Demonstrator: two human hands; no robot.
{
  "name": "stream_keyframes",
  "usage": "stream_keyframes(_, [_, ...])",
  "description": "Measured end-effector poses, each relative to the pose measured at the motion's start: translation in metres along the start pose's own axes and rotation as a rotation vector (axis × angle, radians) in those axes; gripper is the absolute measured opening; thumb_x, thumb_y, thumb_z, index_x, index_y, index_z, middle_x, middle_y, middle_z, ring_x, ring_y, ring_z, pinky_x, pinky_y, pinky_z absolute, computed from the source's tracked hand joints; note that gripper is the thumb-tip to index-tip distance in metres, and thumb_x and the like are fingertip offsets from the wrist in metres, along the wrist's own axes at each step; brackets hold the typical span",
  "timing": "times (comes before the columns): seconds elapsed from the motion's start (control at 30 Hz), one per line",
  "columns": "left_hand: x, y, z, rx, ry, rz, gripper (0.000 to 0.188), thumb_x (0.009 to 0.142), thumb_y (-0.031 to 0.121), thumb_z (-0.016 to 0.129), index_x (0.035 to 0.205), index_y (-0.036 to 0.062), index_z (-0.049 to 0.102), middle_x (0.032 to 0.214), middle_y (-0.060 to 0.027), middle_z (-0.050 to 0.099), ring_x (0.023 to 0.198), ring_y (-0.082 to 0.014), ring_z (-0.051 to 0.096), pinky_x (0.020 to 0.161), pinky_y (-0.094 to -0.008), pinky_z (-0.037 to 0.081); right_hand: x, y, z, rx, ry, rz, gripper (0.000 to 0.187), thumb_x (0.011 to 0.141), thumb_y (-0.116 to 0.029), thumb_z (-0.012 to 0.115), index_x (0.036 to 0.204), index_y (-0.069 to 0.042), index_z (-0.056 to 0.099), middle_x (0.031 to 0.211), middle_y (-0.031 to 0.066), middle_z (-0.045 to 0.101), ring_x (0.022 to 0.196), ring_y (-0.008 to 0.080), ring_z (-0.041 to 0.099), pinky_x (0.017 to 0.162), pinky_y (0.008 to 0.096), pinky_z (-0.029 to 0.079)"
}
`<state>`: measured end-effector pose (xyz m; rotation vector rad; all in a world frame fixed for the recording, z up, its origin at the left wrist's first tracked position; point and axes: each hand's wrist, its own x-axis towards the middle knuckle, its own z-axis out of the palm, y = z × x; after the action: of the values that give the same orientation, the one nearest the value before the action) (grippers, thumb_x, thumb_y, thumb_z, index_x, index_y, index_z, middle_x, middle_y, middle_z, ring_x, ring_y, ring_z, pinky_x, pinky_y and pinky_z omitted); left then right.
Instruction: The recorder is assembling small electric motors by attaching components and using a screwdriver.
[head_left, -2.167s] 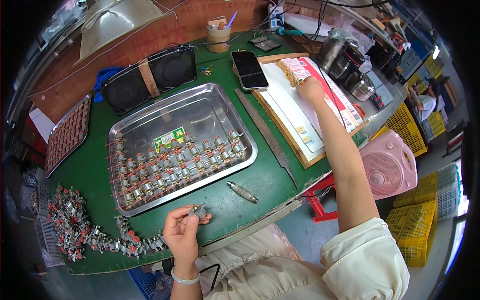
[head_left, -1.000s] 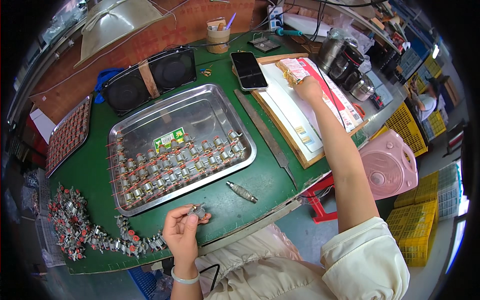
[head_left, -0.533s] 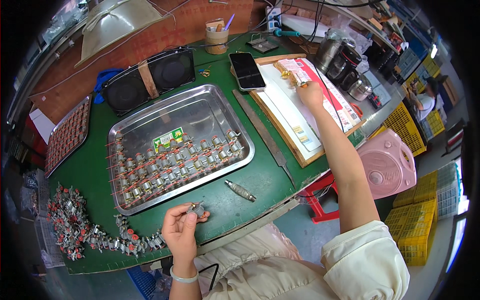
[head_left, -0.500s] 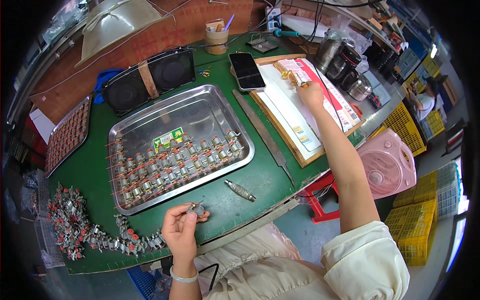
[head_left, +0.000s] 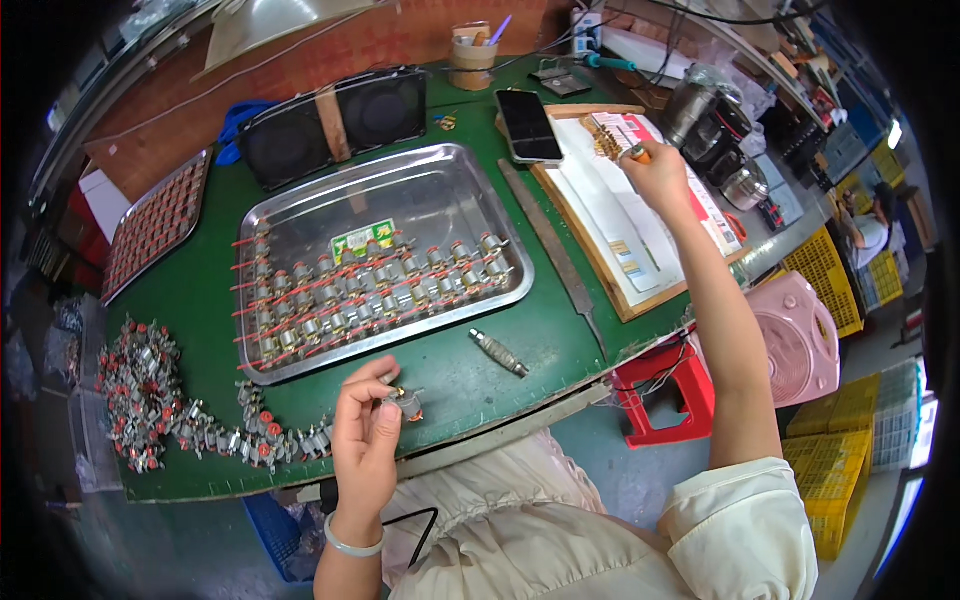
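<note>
A: Far left first; what's there?
B: Rows of red-striped parts (head_left: 155, 225) between 9 and 10 o'clock; heap of small metal units (head_left: 140, 390) past 8, trailing along the near side of the green table (head_left: 435, 368) toward 7.

A: Next in; left hand (head_left: 365, 440)?
B: At 7; thumb and fingers pinched on one metal unit (head_left: 407, 403); above it, steel tray (head_left: 400, 185) with more units in rows, red wires across, far half bare.

A: Middle?
B: Knurled handle (head_left: 500, 353) lying between 5 and 6; phone (head_left: 528, 126) between 12 and 1; long flat file (head_left: 550, 245) near 2, tang toward 4.

A: Right hand (head_left: 662, 178)?
B: At 2, over the wood-edged board (head_left: 590, 215); fingers closed on an orange-ended item (head_left: 641, 155); brass-coloured parts (head_left: 606, 142) just beside, about 1; can't tell if it touches them.

A: Far right?
B: Red stool (head_left: 668, 400) at 4; pink fan (head_left: 800, 345) at 3.
</note>
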<state>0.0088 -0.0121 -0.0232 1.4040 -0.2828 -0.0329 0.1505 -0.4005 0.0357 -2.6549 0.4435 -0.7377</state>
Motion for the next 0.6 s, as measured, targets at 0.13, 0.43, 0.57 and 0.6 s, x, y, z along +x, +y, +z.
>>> stream_keyframes(0.13, [-0.011, 0.012, -0.014, -0.301, 0.056, -0.142, 0.013, 0.092, 0.013, 0.042, 0.101, 0.0049, 0.041, 0.131, -0.024, 0.034, 0.113, -0.0251, 0.042, 0.084, -0.0313, 0.04, -0.015, -0.033, -0.009, 0.053, -0.082, -0.149, 0.026, 0.068, -0.021, 0.063, 0.082, 0.001, 0.063, 0.07, 0.0222, 0.059, 0.066, 0.0323, 0.06, 0.063, 0.0391, 0.046])
stream_keyframes(0.43, [-0.044, 0.037, -0.045, -0.691, 0.265, -0.173, 0.02, 0.093, 0.016, 0.034, 0.111, 0.0062, 0.037, 0.13, -0.0324, 0.03, 0.123, -0.0368, 0.034, 0.1, -0.0429, 0.03, -0.097, -0.129, 0.004, 0.48, -0.251, -0.565, 0.012, 0.065, 0.0, 0.062, 0.075, 0.002, 0.056, 0.071, 0.0124, 0.055, 0.062, 0.0228, 0.055, 0.06, 0.0297, 0.043])
stream_keyframes(0.57, [-0.056, 0.039, -0.048, -0.683, 0.354, -0.174, 0.025, 0.093, 0.015, 0.034, 0.116, 0.0046, 0.035, 0.13, -0.0329, 0.03, 0.122, -0.0377, 0.034, 0.1, -0.0433, 0.03, -0.133, -0.157, 0.022, 0.512, -0.263, -0.781, 0.013, 0.063, -0.001, 0.064, 0.073, -0.002, 0.055, 0.07, 0.0119, 0.053, 0.064, 0.0302, 0.055, 0.058, 0.0346, 0.045])
stream_keyframes(0.6, [-0.058, 0.039, -0.049, -0.69, 0.354, -0.166, 0.026, 0.093, 0.015, 0.034, 0.117, 0.004, 0.035, 0.129, -0.0331, 0.03, 0.122, -0.0379, 0.035, 0.1, -0.0432, 0.03, -0.14, -0.16, 0.031, 0.567, -0.204, -0.881, 0.016, 0.061, 0.0, 0.064, 0.073, -0.004, 0.055, 0.07, 0.0107, 0.053, 0.064, 0.0294, 0.056, 0.054, 0.0351, 0.046])
